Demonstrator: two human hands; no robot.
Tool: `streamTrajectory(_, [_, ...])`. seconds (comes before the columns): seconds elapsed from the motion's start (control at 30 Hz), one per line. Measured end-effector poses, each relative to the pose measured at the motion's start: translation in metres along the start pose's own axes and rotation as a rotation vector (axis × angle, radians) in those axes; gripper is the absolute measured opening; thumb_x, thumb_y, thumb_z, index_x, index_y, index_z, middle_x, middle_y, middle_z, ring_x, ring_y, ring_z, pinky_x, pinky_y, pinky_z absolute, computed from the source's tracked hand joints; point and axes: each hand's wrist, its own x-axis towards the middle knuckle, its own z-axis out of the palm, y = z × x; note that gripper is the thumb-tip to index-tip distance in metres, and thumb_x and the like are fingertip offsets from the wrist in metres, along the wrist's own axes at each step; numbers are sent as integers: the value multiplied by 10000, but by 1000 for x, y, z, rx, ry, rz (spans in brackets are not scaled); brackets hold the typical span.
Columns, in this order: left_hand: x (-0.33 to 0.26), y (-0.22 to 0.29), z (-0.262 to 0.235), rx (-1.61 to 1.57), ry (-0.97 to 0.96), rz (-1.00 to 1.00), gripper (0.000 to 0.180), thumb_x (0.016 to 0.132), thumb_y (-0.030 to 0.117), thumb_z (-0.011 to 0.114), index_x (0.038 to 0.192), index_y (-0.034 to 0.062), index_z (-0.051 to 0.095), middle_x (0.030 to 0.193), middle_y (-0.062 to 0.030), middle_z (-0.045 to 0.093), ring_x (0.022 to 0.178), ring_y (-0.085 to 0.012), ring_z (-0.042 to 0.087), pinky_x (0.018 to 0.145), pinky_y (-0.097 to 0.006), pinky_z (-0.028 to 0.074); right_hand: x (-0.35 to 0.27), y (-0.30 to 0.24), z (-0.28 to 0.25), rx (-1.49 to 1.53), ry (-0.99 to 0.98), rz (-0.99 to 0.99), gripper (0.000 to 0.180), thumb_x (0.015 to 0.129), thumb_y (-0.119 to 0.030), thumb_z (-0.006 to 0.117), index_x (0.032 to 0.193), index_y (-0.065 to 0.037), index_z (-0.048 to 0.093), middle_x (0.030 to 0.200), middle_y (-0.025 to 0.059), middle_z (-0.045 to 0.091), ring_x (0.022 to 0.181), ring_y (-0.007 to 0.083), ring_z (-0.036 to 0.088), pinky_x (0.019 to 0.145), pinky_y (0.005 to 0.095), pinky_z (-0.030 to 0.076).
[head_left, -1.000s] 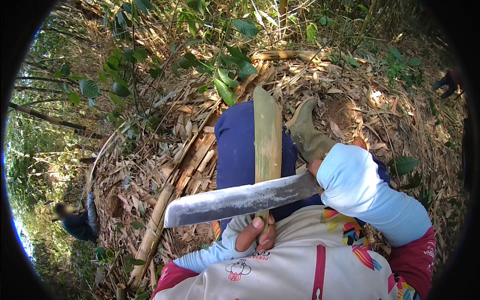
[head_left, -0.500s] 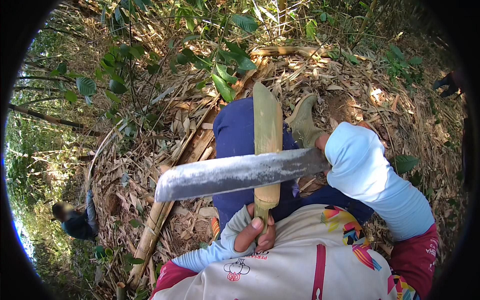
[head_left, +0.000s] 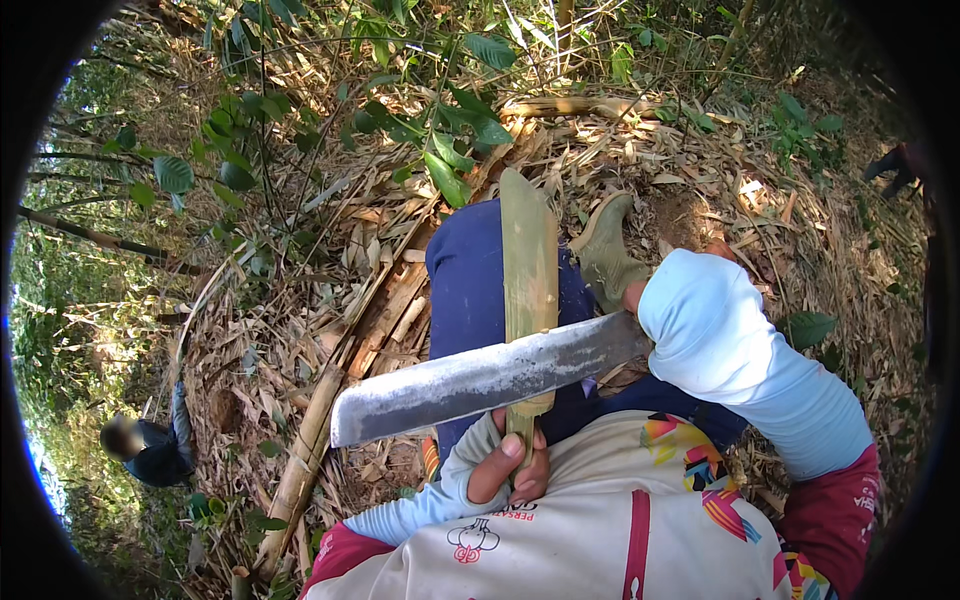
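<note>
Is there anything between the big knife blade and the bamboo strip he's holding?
Nothing visible. The blade lies straight across the bamboo strip, just above the left hand gripping its lower end. The right hand, mostly hidden by its sleeve, holds the knife's handle end. Only the blue trouser leg sits beneath the strip.

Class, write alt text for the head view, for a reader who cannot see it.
A left hand grips a split bamboo strip upright over a blue-trousered knee, while the right hand, mostly hidden by a pale blue sleeve, holds a long machete across it. Dry leaves cover the ground.
</note>
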Motion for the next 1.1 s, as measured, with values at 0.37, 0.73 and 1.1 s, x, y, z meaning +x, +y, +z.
streamTrajectory(0.37, [0,3,3,13,7,-4,195,990,251,406,1026,60,425,621,-31,411,439,-89,346,430,-240,314,6,4,-15,-46,9,-7,173,742,-149,561,904,-170,620,773,63,612,801,289,619,705,518,441])
streamTrajectory(0.73, [-2,0,-4,-86,-56,-7,181,994,197,398,1070,36,433,689,-43,434,539,-100,362,517,-254,362,27,29,-24,24,193,67,304,603,-117,685,903,-99,638,728,142,595,722,346,609,659,409,476])
streamTrajectory(1.1, [-3,0,-9,-12,-45,-12,225,992,251,415,1060,38,433,653,-42,441,537,-110,399,508,-261,363,10,7,-20,-19,-70,10,179,708,-133,590,880,-123,637,736,93,614,729,318,628,681,483,476])
